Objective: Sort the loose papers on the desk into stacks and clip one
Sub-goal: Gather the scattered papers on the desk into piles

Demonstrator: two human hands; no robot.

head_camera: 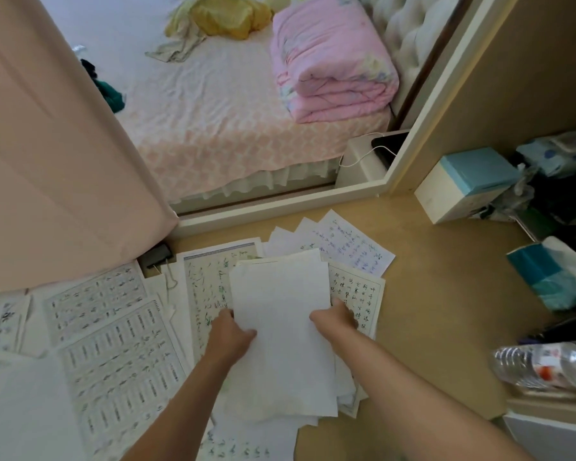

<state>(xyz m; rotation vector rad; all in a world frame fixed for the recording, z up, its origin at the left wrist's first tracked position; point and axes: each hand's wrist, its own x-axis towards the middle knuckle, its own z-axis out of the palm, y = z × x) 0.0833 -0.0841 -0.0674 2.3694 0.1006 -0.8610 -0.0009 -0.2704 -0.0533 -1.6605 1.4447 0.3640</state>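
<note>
Fingers of the left hand pinch the left edge of a sheaf of white sheets, with the thumb on top and the rest tucked under, out of sight. The right hand grips the opposite edge, though I cannot tell which of its fingers lie above the paper. The sheaf sits between both hands over the middle of the desk. Its long axis runs away from the person, with the far end leaning slightly left, above a spread of printed practice sheets not yet gathered.

The clipping step turns on the dark binder clip. It lies up and to the left of the sheaf, just beside the hem of the pink curtain, and well apart from the right hand (the left is plainly nearer). I judge the sheaf's far short edge to be the one closest to the clip, so the left hand would fetch it while the right holds the paper.
</note>
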